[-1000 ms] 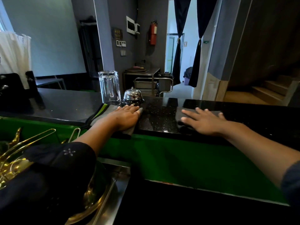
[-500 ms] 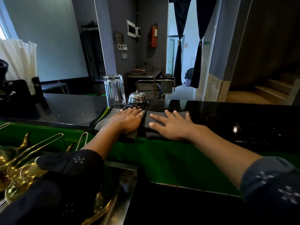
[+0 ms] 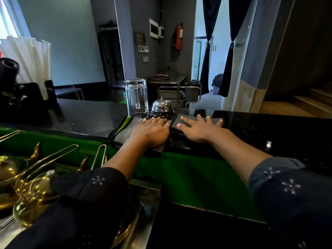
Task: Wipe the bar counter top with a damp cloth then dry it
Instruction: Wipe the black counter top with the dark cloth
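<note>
Leaning over the bar, the person had both arms stretched forward, and each hand lay flat on a dark grey cloth. The left hand (image 3: 150, 132) pressed with straight fingers on the left cloth (image 3: 125, 128), which had a green and black border and hung a little over the near edge of the black counter top (image 3: 86, 119). The right hand (image 3: 197, 129) rested with its fingers spread wide on the right cloth (image 3: 185, 118), a smaller folded piece lying just beside the first one. The two hands were near each other, almost touching at the fingertips, and neither one curled around anything.

Just behind the left hand stood a silver service bell (image 3: 162, 107), and beside it on the left an upturned glass mug (image 3: 136, 97); the left cloth reached up to the base of the mug. The counter top to the right was glossy, with small bright reflections. Below the counter ran a green panel (image 3: 188, 177). At the lower left, golden teapots (image 3: 34, 191) stood on a steel surface, partly hidden by the dark sleeve (image 3: 80, 203) of the left arm.
</note>
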Tool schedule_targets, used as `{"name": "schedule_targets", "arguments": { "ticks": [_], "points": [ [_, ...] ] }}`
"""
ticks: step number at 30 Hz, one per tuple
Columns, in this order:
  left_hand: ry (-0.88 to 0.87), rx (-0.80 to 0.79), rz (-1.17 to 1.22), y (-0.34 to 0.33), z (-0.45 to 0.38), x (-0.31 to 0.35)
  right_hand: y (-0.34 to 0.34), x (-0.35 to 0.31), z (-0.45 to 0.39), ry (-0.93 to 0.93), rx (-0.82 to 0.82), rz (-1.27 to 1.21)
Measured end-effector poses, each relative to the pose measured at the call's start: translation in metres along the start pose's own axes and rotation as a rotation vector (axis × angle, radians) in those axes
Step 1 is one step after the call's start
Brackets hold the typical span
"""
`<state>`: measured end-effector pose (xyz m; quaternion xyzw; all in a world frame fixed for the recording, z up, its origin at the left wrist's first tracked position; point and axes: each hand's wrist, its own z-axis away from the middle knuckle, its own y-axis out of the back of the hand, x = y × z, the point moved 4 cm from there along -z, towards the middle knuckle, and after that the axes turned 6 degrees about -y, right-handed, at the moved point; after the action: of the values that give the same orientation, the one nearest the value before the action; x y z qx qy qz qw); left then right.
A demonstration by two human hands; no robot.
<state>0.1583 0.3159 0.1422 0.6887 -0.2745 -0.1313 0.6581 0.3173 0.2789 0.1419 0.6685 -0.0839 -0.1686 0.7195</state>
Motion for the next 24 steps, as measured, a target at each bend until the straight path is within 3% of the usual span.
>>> {"name": "schedule_targets", "arguments": {
  "ticks": [6, 12, 16, 24],
  "points": [
    [0.01, -0.002, 0.01, 0.001, 0.003, 0.002, -0.006, 0.008, 0.019, 0.063, -0.002, 0.003],
    [0.001, 0.005, 0.017, -0.002, -0.002, -0.001, 0.005, -0.001, -0.037, -0.062, 0.008, -0.004],
    [-0.03, 0.007, 0.002, -0.002, -0.001, -0.001, 0.011, 0.0, -0.075, -0.05, -0.002, 0.0],
    [-0.029, 0.025, -0.015, -0.004, -0.002, -0.004, 0.022, 0.062, -0.086, -0.202, -0.001, -0.006]
  ]
}}
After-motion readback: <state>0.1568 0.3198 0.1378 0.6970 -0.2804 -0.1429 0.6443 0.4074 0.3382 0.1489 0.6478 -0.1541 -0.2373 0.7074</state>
